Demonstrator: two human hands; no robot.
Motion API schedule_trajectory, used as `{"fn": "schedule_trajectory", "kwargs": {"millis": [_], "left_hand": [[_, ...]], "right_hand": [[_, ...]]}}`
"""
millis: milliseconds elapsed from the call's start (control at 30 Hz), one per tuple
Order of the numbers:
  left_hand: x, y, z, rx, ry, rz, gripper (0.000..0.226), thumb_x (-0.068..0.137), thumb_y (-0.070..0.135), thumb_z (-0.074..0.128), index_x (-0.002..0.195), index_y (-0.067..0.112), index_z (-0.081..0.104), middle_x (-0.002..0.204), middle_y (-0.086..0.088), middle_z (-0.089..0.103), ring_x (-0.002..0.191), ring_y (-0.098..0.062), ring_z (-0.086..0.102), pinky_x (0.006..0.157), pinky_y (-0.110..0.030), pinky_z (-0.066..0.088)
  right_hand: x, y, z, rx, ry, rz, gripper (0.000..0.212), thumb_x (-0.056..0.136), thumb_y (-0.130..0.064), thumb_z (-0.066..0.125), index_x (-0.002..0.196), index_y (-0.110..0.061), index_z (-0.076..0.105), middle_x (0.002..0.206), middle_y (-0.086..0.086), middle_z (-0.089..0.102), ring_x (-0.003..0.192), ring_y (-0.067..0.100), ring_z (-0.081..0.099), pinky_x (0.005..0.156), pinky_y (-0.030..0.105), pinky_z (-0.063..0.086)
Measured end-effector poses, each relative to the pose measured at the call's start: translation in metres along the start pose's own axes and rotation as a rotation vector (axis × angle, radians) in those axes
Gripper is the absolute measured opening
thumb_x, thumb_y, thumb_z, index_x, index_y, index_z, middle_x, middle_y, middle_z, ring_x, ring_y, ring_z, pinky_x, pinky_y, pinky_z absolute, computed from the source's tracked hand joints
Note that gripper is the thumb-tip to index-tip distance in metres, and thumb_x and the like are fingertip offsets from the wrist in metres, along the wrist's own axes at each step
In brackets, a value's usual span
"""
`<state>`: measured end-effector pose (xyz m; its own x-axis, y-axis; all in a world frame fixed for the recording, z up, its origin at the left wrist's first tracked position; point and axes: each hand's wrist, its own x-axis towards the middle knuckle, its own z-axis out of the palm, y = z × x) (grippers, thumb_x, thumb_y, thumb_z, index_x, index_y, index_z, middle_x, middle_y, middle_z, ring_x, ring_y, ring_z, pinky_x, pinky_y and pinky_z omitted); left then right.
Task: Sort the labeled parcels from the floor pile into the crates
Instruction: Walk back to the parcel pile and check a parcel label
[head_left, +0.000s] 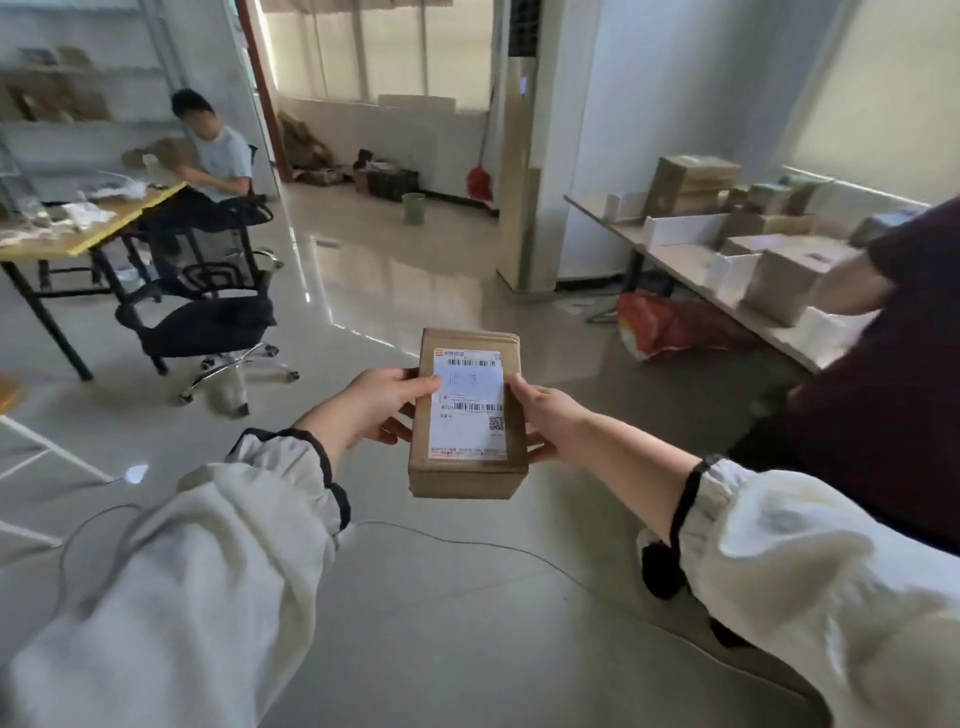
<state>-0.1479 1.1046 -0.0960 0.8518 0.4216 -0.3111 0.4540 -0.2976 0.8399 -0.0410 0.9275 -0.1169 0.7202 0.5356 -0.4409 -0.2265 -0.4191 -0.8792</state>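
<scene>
Parcel (467, 415), label (470, 410) up, is gripped above the floor (415, 597) by both hands, left hand (382, 405) and right hand (545, 421) curled round its opposite sides

A glossy grey floor (415, 649) is crossed by a thin cable (467, 542). Cardboard and white boxes (779, 291) are crowded on the right-side tabletop (672, 255).
</scene>
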Motion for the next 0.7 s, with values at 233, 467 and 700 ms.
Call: {"fn": "schedule_trajectory", "kwargs": {"millis": [233, 467, 700], "left_hand": [[0.033, 0.108, 0.144, 0.060, -0.248, 0.187, 0.022, 0.090, 0.044, 0.057, 0.087, 0.023, 0.061, 0.080, -0.003, 0.065, 0.060, -0.020, 0.061, 0.062, -0.028, 0.046], [0.032, 0.180, 0.265, 0.093, -0.567, 0.360, 0.030, 0.087, 0.043, 0.062, 0.111, 0.024, 0.064, 0.086, -0.001, 0.071, 0.067, -0.022, 0.069, 0.074, -0.038, 0.055], [-0.032, 0.217, 0.384, 0.270, -0.890, 0.520, 0.048, 0.087, 0.048, 0.060, 0.129, 0.025, 0.052, 0.085, 0.004, 0.066, 0.070, -0.017, 0.067, 0.079, -0.036, 0.055]], "right_hand": [[-0.052, 0.039, -0.163, 0.127, 0.341, 0.036, 0.043, 0.096, -0.055, 0.034, 0.111, -0.022, 0.058, 0.083, 0.001, 0.067, 0.062, 0.019, 0.064, 0.058, 0.030, 0.057], [-0.132, 0.089, -0.252, 0.327, 0.705, 0.098, 0.050, 0.093, -0.058, 0.039, 0.128, -0.024, 0.053, 0.114, 0.004, 0.065, 0.095, 0.029, 0.067, 0.074, 0.039, 0.058], [-0.249, 0.162, -0.268, 0.549, 1.092, 0.156, 0.043, 0.096, -0.053, 0.038, 0.121, -0.022, 0.055, 0.099, 0.003, 0.069, 0.088, 0.024, 0.067, 0.080, 0.042, 0.057]]}}
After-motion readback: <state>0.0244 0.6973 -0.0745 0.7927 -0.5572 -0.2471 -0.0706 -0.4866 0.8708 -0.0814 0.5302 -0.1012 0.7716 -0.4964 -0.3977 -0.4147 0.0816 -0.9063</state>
